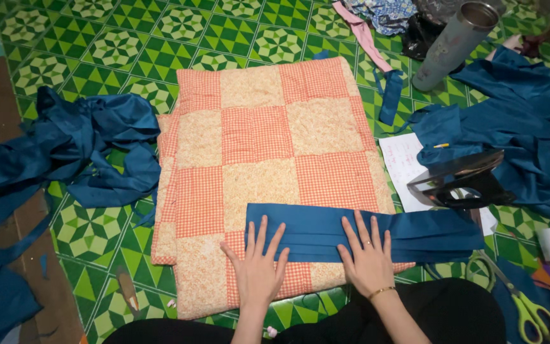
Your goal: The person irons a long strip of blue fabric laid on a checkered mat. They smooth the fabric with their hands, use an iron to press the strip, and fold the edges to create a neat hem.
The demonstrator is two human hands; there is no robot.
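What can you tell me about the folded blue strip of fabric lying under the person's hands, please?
The blue fabric strip is a long, smooth, slightly shiny cloth folded into lengthwise pleats that run left to right. It lies flat across the near end of the orange checked quilted pad, its right end reaching past the pad's edge toward the dark iron. The left hand and the right hand press on it, fingers spread.

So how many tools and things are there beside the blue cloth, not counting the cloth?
Iron: 1
Scissors: 1
Metal tumbler: 1
Paper sheet: 1
Patchwork mat: 1
Total: 5
Left hand and right hand press flat on the pleated blue strip.
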